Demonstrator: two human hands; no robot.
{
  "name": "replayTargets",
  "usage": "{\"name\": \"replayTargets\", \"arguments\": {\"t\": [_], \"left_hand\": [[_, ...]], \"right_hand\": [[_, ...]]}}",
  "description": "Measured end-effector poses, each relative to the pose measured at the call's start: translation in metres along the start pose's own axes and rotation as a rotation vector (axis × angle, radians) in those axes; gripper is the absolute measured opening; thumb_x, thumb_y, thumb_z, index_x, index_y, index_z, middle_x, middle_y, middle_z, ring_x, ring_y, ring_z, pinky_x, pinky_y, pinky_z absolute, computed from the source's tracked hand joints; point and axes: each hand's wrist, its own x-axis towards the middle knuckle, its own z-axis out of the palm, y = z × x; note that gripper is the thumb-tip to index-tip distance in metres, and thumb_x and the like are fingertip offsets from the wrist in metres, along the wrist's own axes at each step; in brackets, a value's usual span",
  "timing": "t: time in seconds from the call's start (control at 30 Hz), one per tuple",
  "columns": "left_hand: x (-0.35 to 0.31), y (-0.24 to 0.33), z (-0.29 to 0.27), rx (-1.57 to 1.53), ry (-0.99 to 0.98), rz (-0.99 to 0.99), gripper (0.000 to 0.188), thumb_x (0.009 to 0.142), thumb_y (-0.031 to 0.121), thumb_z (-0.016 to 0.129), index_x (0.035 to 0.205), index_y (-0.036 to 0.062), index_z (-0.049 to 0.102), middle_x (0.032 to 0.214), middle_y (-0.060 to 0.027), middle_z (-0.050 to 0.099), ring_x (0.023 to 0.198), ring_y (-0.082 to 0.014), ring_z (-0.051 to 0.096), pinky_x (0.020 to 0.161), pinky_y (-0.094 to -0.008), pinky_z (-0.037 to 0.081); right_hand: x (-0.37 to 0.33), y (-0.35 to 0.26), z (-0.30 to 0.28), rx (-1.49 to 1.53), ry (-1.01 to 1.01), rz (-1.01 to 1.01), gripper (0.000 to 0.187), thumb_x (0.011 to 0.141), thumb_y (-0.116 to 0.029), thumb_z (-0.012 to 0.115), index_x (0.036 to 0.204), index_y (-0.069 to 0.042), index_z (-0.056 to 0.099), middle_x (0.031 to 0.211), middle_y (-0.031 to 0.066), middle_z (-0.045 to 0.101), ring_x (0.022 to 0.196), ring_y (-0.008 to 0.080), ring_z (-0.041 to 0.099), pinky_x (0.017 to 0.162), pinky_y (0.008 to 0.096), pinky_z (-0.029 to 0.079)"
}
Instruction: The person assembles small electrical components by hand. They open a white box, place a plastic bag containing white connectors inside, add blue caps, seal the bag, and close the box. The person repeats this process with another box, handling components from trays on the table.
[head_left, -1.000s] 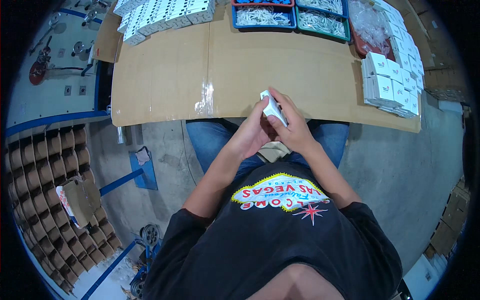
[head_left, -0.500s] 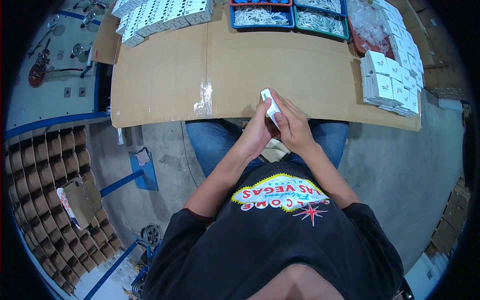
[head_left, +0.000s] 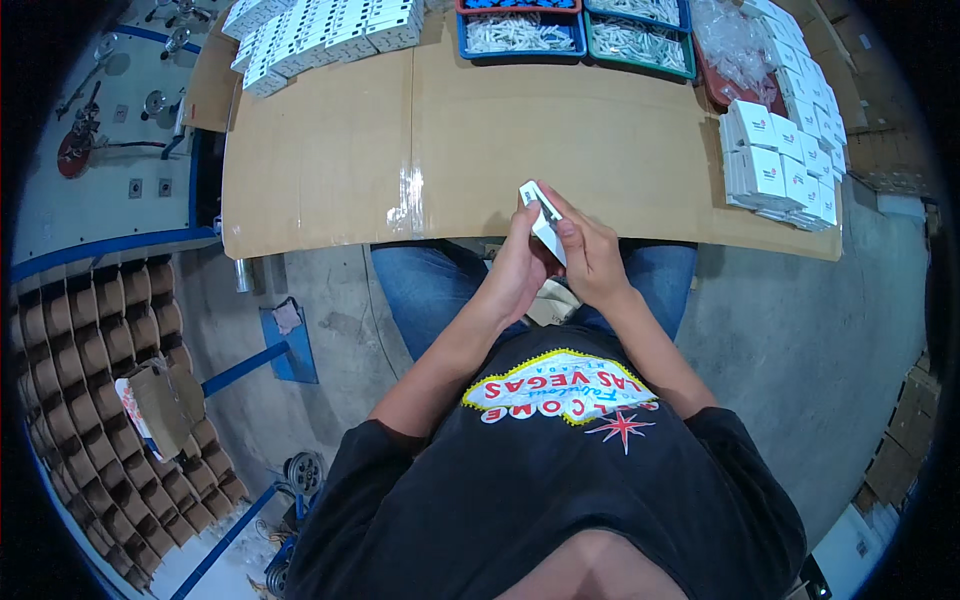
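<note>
A small white box (head_left: 549,238) is held between my two hands just above the near edge of the cardboard-covered table (head_left: 320,180). My left hand (head_left: 512,262) grips it from the left, its thumb along the box's side. My right hand (head_left: 594,262) is closed on the right side, thumb on the edge facing me. A dark gap shows along the upper part of the box, so it looks partly open. What lies inside cannot be made out, and the fingers hide its lower part.
White boxes (head_left: 345,35) stand in rows at the far left. Blue (head_left: 522,58) and green trays (head_left: 640,68) hold small white pieces, with clear plastic bags (head_left: 735,50) beside them. Stacked white packets (head_left: 765,175) sit at the right. A cardboard divider grid (head_left: 95,330) stands left.
A dark gap has appeared along the white box, which looked closed before. My right thumb has shifted slightly; both hands otherwise stay in place.
</note>
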Motion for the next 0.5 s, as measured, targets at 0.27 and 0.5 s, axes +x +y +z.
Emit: {"name": "replayTargets", "arguments": {"t": [0.27, 0.5], "left_hand": [[0.001, 0.009, 0.002, 0.374, 0.058, 0.352, 0.088, 0.1, 0.035, 0.055, 0.164, 0.0146, -0.002, 0.134, -0.0114, 0.051, 0.109, -0.0195, 0.059, 0.089, -0.033, 0.051], [-0.004, 0.005, -0.012, 0.514, -0.011, 0.5, 0.095, 0.092, 0.005, 0.064, 0.164, 0.0105, 0.002, 0.138, -0.0158, 0.05, 0.112, -0.0202, 0.059, 0.094, -0.0333, 0.051]], "right_hand": [[0.008, 0.014, 0.0, 0.213, 0.014, -0.201, 0.052, 0.105, -0.025, 0.051, 0.152, -0.004, 0.042, 0.157, 0.0186, 0.042, 0.146, 0.0287, 0.039, 0.113, 0.0407, 0.039], [0.009, 0.007, -0.009, 0.509, -0.143, 0.079, 0.074, 0.093, -0.03, 0.075, 0.155, -0.007, 0.04, 0.156, 0.0126, 0.043, 0.144, 0.0243, 0.041, 0.117, 0.0445, 0.035]]}}
